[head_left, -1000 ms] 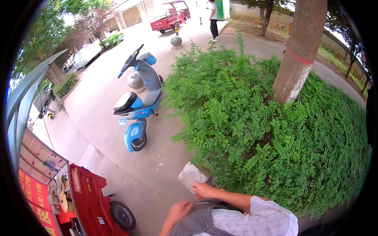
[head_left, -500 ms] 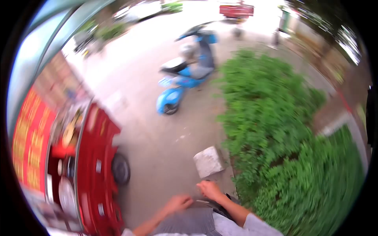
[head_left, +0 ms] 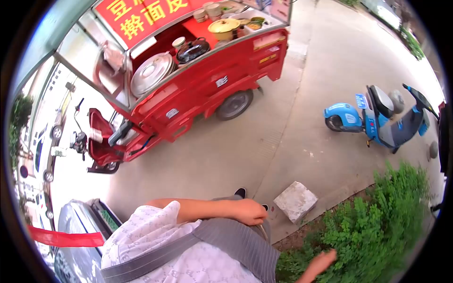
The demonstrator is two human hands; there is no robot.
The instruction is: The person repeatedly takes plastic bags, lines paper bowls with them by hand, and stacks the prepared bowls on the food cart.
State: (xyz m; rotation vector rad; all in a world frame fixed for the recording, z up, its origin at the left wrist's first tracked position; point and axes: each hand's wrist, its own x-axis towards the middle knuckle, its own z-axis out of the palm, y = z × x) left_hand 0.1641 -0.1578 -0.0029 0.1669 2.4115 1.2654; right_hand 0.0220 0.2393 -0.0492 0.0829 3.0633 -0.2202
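Note:
My left hand (head_left: 251, 212) is closed in front of my waist, its forearm bent across my body. What its fingers hold, if anything, is hidden. It is close to the grey striped apron (head_left: 238, 240) that I wear over a patterned light shirt (head_left: 151, 236). Low on the right, my right hand (head_left: 323, 262) is held away from my body, above the green shrubs (head_left: 373, 226). Nothing shows in it, but its fingers are too blurred to read.
A red three-wheeled food cart (head_left: 198, 94) with pots and a lettered sign (head_left: 146, 19) stands ahead to the left. A pale stone block (head_left: 296, 202) lies on the pavement beside the shrubs. A blue scooter (head_left: 373, 118) is parked at right. A grey car (head_left: 78, 231) is at lower left.
My view has swung left, bringing the whole cart into sight and shifting the scooter and shrubs rightward. My hands, near each other before, are now apart, the right one out to the side.

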